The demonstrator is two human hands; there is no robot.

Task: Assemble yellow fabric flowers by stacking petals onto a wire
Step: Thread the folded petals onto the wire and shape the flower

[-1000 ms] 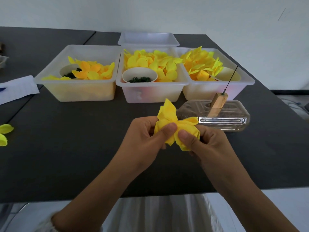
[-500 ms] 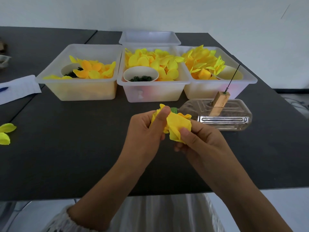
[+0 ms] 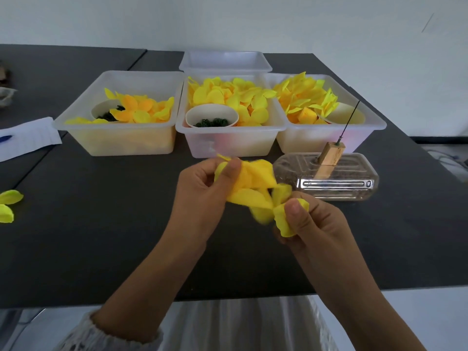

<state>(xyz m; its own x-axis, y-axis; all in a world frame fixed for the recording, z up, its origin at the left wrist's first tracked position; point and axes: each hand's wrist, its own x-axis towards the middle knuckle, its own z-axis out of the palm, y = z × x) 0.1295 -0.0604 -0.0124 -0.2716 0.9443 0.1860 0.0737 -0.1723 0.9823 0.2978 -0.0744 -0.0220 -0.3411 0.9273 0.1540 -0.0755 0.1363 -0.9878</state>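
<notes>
While the left hand [image 3: 205, 193] pinches the yellow flower [image 3: 255, 188] at 10 o'clock, the right hand [image 3: 314, 224] pinches its 4 o'clock petals.

A black table [image 3: 101, 236] carries three clear bins in a row; the middle bin [image 3: 230, 140] has a fourth, empty bin [image 3: 225, 62] behind it. Right-front of the middle bin lies a clear plastic bottle [image 3: 329, 181]; far to its left lie white paper [image 3: 27, 138] and two loose petals [image 3: 7, 205].
</notes>
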